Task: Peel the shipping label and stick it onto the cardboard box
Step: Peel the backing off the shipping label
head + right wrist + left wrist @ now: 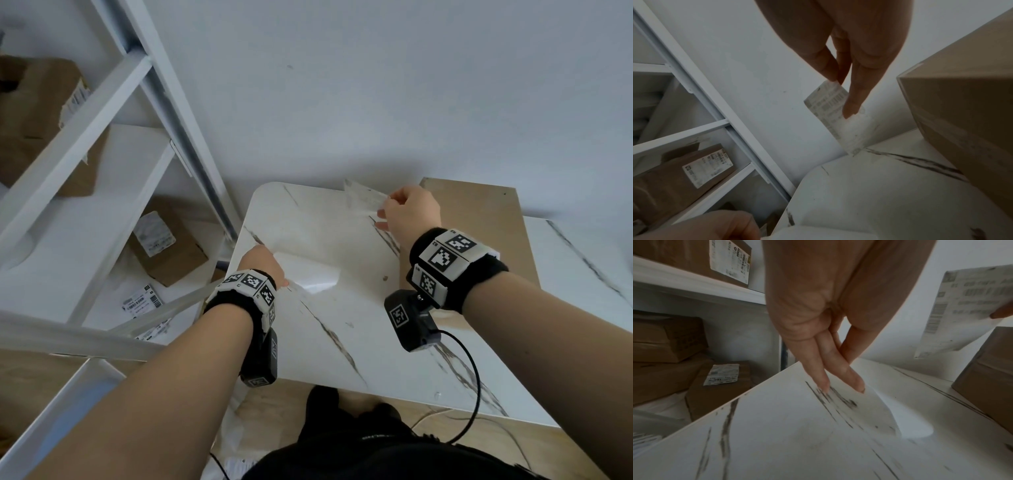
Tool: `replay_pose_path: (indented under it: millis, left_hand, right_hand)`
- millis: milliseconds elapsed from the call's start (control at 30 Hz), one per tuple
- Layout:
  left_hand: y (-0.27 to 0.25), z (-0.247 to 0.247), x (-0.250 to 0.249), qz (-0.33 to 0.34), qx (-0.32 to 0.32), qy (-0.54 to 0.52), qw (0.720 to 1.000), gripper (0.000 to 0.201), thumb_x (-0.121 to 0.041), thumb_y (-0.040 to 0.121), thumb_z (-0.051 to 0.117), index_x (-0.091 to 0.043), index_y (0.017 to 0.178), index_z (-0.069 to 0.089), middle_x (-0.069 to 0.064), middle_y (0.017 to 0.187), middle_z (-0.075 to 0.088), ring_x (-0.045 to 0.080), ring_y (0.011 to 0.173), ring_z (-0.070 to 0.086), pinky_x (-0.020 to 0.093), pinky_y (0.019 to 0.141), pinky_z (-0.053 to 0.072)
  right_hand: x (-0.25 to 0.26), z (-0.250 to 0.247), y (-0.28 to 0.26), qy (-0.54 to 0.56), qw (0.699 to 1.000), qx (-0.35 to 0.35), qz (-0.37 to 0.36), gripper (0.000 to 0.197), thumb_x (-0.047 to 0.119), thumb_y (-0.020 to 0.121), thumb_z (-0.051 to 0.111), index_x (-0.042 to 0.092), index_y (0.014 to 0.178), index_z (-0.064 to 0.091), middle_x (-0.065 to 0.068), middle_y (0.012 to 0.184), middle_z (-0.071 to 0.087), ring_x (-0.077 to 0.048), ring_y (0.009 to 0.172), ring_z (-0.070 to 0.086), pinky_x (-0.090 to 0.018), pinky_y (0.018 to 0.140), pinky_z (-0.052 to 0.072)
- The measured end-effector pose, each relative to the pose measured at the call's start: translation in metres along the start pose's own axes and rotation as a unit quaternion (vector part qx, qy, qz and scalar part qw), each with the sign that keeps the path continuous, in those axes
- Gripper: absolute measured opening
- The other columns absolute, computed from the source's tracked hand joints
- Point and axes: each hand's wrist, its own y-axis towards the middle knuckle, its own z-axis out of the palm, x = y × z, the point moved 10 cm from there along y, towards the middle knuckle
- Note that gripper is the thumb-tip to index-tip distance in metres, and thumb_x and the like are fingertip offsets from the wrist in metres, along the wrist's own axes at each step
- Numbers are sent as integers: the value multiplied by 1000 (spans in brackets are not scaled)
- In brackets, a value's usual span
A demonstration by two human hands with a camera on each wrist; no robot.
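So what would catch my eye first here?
The printed shipping label, peeled free and pinched in the air by the right hand over the marble-look table. Next, the left hand with fingertips on the glossy backing sheet, and the cardboard box waiting just behind the right hand.

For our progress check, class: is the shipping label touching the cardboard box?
Apart. Right wrist view shows bare wall between the shipping label and the cardboard box.
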Motion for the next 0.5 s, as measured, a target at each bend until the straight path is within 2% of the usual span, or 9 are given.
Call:
replay_pose_path:
  millis: [67, 167, 300, 400, 500]
  left_hand:
    - [1, 1, -1, 0, 3, -36, 999, 42, -19, 79, 75, 3, 111, 62, 16, 117, 68, 31, 111, 63, 31, 88, 49]
    - [-2, 1, -4, 15, -4, -67, 998, 36, -10, 85, 66, 3, 118, 59, 17, 111, 66, 32, 114, 60, 32, 93, 48]
    - [-5, -1, -7, 34, -16, -111, 993, 46, -5, 91, 55, -5, 136, 44, 18, 136, 53, 34, 124, 53, 36, 104, 44]
    - [-11, -12, -18, 72, -38, -123, 989, 42, -8, 93, 48, -9, 135, 46, 16, 136, 53, 32, 120, 55, 35, 100, 45]
    - [-26, -35, -42, 131, -97, -154, 974, 31, -20, 91, 52, -15, 120, 62, 14, 127, 58, 30, 106, 63, 35, 94, 51]
  right_hand:
    - [0, 5, -3, 6, 1000, 14, -6, 12, 8, 93, 42, 7, 91, 54, -17, 117, 62, -27, 86, 70, -43, 81, 60]
    - [-1, 12, -6, 6, 999, 33, -11, 12, 8, 93, 43, 9, 89, 54, -15, 111, 65, -25, 82, 70, -45, 83, 60]
    - [0, 17, -9, 6, 999, 50, -20, 15, 7, 92, 43, 10, 82, 55, -10, 94, 63, -23, 78, 68, -45, 82, 60]
    - [2, 17, -11, 1, 998, 50, -29, 25, 8, 91, 45, 18, 69, 52, -8, 90, 63, -25, 79, 69, -46, 82, 59]
    - [5, 16, -12, -4, 998, 54, -43, 26, 8, 89, 49, 19, 66, 53, 0, 76, 61, -25, 78, 70, -45, 84, 59]
